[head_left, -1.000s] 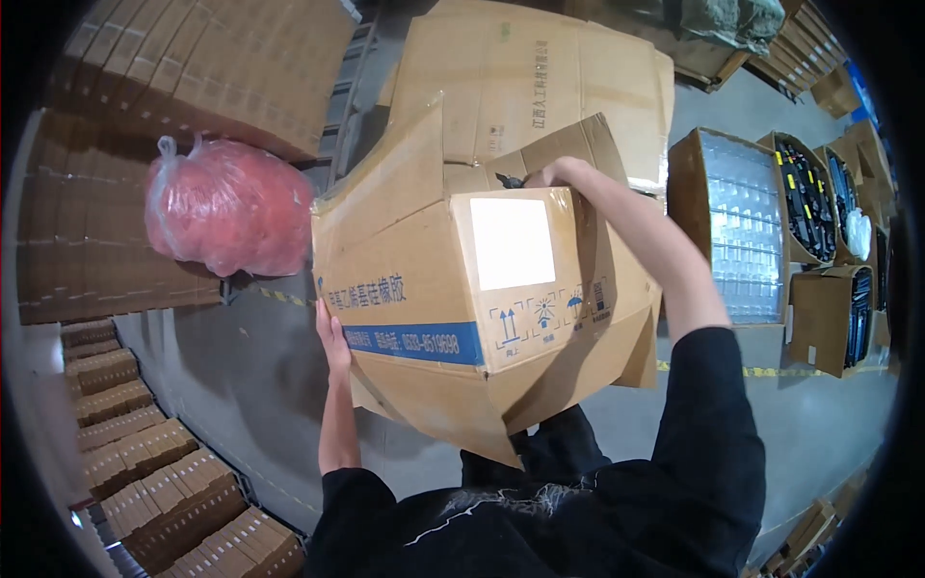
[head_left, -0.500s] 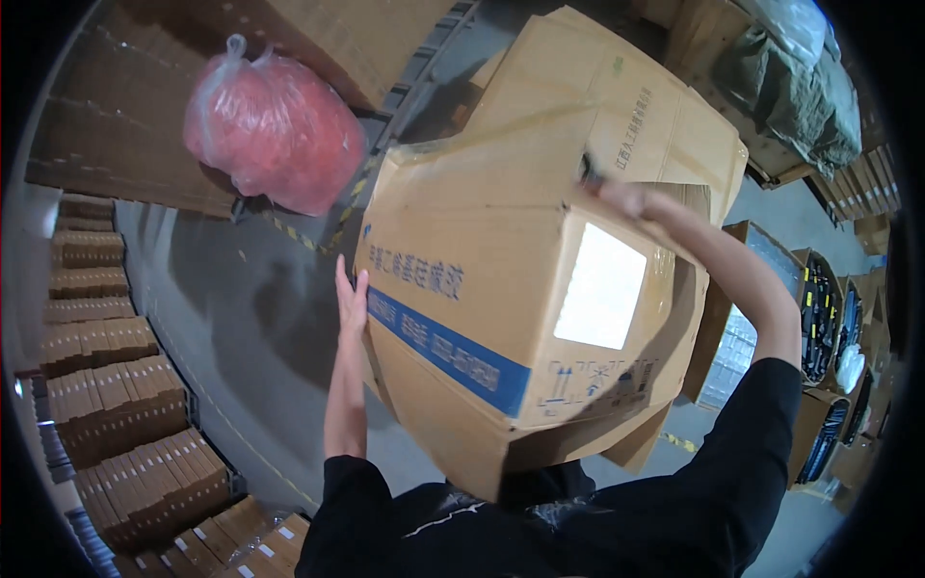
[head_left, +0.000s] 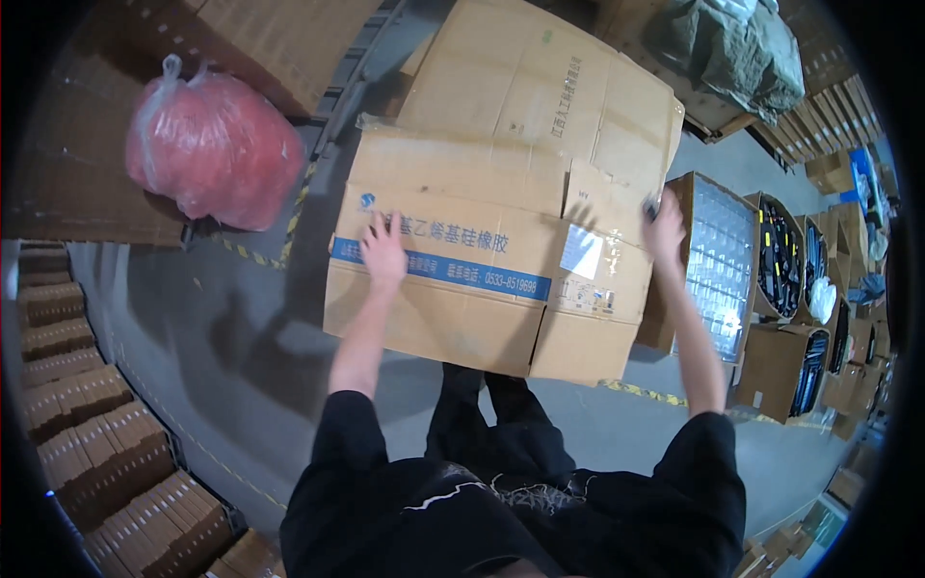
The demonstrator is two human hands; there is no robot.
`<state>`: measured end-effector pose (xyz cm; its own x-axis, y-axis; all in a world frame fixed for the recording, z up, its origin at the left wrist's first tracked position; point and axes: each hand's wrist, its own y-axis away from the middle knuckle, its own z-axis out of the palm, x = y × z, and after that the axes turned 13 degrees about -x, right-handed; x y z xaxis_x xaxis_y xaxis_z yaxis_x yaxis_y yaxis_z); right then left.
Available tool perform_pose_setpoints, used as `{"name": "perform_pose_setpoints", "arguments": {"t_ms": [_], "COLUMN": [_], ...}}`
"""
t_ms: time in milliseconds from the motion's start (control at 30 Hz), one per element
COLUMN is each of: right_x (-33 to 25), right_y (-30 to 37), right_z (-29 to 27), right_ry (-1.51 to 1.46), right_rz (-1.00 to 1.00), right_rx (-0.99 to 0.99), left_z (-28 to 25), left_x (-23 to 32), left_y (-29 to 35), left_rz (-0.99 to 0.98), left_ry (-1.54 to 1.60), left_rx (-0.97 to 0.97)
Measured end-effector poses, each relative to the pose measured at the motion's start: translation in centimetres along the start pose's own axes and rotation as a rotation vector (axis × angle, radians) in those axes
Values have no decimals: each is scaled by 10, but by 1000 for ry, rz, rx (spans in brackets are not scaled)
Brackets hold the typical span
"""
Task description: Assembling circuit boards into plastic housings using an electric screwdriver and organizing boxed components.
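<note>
A large flattened cardboard box (head_left: 443,207) with a blue printed band and a white label lies in front of me, on top of further flat cardboard (head_left: 520,87). My left hand (head_left: 385,252) rests on its printed side, fingers spread over the blue band. At the right edge of the cardboard is my right hand (head_left: 663,231), its fingers curled around a small dark object (head_left: 652,207). Most of that object is hidden in the grip, so its kind does not show.
A clear bag of pink-red material (head_left: 217,144) is at the upper left. Rows of brown cartons (head_left: 106,453) line the left side. On the right, a box of clear plastic pieces (head_left: 715,265) stands near boxes of dark items (head_left: 779,255). Yellow-black tape (head_left: 655,392) marks the floor.
The box, tilted up and bulky before, is now folded flat. My left hand has moved from its left edge onto its face; my right hand has come down to the right edge.
</note>
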<state>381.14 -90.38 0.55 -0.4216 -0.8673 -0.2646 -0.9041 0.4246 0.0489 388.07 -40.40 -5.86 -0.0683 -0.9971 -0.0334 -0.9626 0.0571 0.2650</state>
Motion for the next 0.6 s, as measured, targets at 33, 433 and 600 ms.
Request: {"name": "perform_pose_setpoints", "arguments": {"t_ms": [33, 433, 600], "right_x": [-16, -49, -52], "right_y": [44, 327, 319], "right_z": [37, 226, 216], "right_ry": [19, -1536, -1693], "right_rz": [70, 1542, 1636], "right_rx": [-150, -541, -546], "left_z": [10, 114, 116], "left_x": [3, -170, -170], "left_y": [7, 52, 67], "left_rz": [-14, -876, -773], "left_ry": [-60, 801, 872], "left_rx": [45, -259, -192]}}
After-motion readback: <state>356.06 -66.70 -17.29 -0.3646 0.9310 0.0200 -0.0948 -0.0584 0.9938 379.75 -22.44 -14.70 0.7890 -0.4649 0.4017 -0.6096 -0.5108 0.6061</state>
